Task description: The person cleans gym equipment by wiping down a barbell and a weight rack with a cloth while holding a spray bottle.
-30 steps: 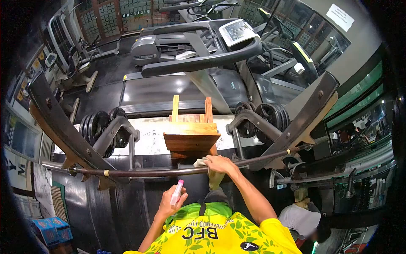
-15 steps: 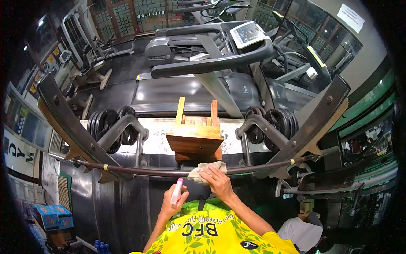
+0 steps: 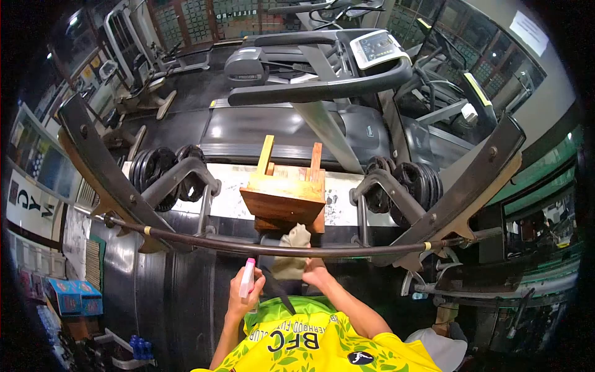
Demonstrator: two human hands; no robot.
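A long dark barbell bar [image 3: 359, 252] lies across the rack in front of me. In my right hand [image 3: 317, 273], just below the bar near its middle, is a beige cloth [image 3: 289, 268]. Part of the cloth shows above the bar and part hangs below it, so it passes around or behind the bar. The fingers of that hand are partly hidden by the bar and cloth. My left hand [image 3: 243, 299] is closed round a small whitish bottle with a pink top [image 3: 248, 279], held upright a little below the bar.
Rack uprights [image 3: 102, 164] hold the bar at both sides. Weight plates [image 3: 155, 177] hang on the rack. A wooden stool [image 3: 282, 201] stands behind the bar, with a treadmill [image 3: 273, 130] beyond. A person in white [image 3: 440, 347] is low at the right.
My right hand has moved from on top of the bar to below it. The cloth now goes round or behind the bar. The bottle stays in my left hand, and the view has shifted slightly.
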